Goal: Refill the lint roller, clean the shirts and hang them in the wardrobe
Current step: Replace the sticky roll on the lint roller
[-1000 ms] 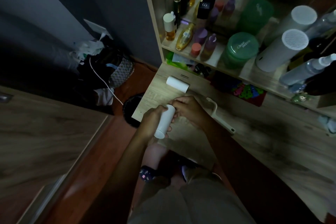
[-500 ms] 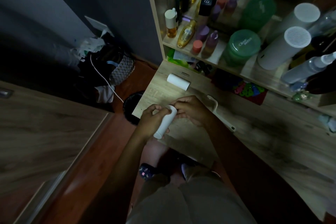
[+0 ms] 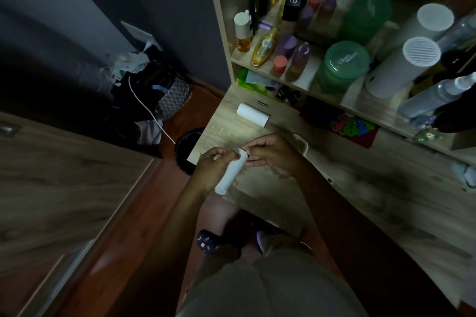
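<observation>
My left hand (image 3: 211,167) grips a white lint refill roll (image 3: 231,174) held tilted over the near left corner of the wooden desk (image 3: 360,203). My right hand (image 3: 273,156) pinches at the roll's upper end with its fingertips. A second white roll (image 3: 253,114) lies on the desk farther back. The pale lint roller handle (image 3: 302,142) lies on the desk behind my right hand, mostly hidden by it. No shirts are in view.
Shelves above the desk hold several bottles (image 3: 265,46), green jars (image 3: 343,65) and white cylinders (image 3: 401,69). A dark round bin (image 3: 186,150) stands on the floor left of the desk, beside a pile of bags (image 3: 159,92). A wooden wardrobe panel (image 3: 59,188) fills the left.
My right hand has slid off the roll's side to pinch its upper end. My left hand has shifted its grip slightly on the roll.
</observation>
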### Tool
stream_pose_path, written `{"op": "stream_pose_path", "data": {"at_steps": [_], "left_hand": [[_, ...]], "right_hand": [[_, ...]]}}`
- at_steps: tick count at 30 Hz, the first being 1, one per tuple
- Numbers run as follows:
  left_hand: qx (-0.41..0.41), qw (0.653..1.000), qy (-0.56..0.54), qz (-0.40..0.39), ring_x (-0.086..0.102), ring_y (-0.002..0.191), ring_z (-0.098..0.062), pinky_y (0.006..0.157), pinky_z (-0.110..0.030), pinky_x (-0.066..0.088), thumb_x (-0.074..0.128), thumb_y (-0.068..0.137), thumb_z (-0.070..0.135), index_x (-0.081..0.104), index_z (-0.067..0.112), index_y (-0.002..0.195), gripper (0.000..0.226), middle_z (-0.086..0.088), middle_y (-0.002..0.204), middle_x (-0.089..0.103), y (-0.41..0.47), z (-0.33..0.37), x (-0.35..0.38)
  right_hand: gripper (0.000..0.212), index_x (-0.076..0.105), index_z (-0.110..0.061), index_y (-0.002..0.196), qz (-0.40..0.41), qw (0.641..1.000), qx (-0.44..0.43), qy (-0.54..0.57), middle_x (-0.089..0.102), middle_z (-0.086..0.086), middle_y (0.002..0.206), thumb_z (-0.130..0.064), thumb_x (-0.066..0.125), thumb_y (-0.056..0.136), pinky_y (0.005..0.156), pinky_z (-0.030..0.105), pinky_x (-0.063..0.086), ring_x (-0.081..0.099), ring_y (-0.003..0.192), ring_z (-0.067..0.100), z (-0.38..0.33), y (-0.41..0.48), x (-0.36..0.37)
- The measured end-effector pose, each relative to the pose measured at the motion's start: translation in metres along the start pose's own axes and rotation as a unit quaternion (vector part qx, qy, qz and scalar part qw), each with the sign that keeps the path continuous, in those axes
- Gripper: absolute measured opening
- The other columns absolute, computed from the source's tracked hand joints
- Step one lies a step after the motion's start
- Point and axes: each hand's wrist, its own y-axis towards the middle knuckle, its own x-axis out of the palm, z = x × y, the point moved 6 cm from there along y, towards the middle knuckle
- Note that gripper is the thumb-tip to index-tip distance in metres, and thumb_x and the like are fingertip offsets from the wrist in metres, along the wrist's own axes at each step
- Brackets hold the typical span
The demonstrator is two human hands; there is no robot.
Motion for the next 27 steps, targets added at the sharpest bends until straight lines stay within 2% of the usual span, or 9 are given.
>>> {"op": "stream_pose_path", "data": {"at_steps": [3,8,11,15,18,21,27], "left_hand": [[-0.001,1.0,0.009,0.0,0.062,0.043,-0.027,0.039,-0.026,0.048,0.078,0.083,0.022,0.065,0.001,0.103,0.032,-0.019,0.084,0.068,0.001,-0.001,-0.001],[-0.005,1.0,0.021,-0.005,0.063,0.041,-0.028,0.04,-0.028,0.05,0.076,0.085,0.023,0.064,0.002,0.106,0.032,-0.015,0.07,0.069,0.001,-0.003,-0.002],[-0.006,1.0,0.018,-0.012,0.063,0.041,-0.027,0.042,-0.028,0.051,0.076,0.085,0.023,0.064,0.003,0.108,0.033,-0.016,0.075,0.07,-0.002,-0.004,-0.002],[-0.003,1.0,0.016,-0.009,0.062,0.039,-0.023,0.039,-0.024,0.047,0.077,0.084,0.023,0.064,0.003,0.106,0.033,-0.016,0.076,0.069,-0.005,-0.003,0.002],[-0.001,1.0,0.009,-0.007,0.062,0.039,-0.023,0.039,-0.025,0.048,0.077,0.084,0.022,0.064,0.001,0.107,0.034,-0.02,0.083,0.069,-0.002,-0.003,0.002],[0.001,1.0,0.008,-0.016,0.063,0.041,-0.025,0.04,-0.026,0.049,0.077,0.085,0.022,0.064,-0.001,0.107,0.034,-0.022,0.088,0.069,0.0,-0.003,0.003],[-0.016,0.999,0.028,-0.019,0.065,0.041,-0.024,0.04,-0.025,0.05,0.076,0.085,0.023,0.066,0.001,0.107,0.033,-0.017,0.083,0.07,0.001,-0.004,0.008]], "right_hand": [[0.015,0.071,0.001,0.1,0.001,1.0,-0.004,-0.003,0.074,0.021,0.1,0.002,0.057,0.095,0.078,0.037,0.061,0.074,0.096,0.03,0.0,-0.001,0.001],[0.016,0.074,-0.004,0.095,0.015,1.0,-0.018,-0.009,0.075,0.018,0.096,0.003,0.059,0.093,0.079,0.04,0.061,0.074,0.094,0.032,0.003,-0.002,0.002],[0.015,0.074,-0.005,0.093,0.028,0.999,-0.022,-0.008,0.076,0.018,0.094,0.003,0.061,0.092,0.078,0.041,0.062,0.075,0.091,0.033,0.003,-0.002,0.0],[0.018,0.074,-0.006,0.09,0.054,0.998,-0.015,-0.017,0.077,0.013,0.087,0.0,0.058,0.093,0.07,0.036,0.062,0.076,0.085,0.03,0.004,-0.003,-0.002],[0.013,0.074,-0.001,0.097,0.052,0.999,-0.007,-0.008,0.076,0.018,0.095,-0.006,0.064,0.092,0.074,0.04,0.061,0.075,0.089,0.031,0.005,-0.003,-0.003],[0.023,0.071,0.004,0.107,0.047,0.999,-0.001,0.009,0.075,0.019,0.103,-0.011,0.07,0.089,0.078,0.041,0.061,0.074,0.094,0.031,0.007,-0.004,-0.005],[0.012,0.072,0.001,0.098,0.073,0.997,0.0,0.015,0.075,0.021,0.099,0.001,0.062,0.091,0.081,0.044,0.06,0.074,0.093,0.034,0.013,0.0,-0.014]]}}
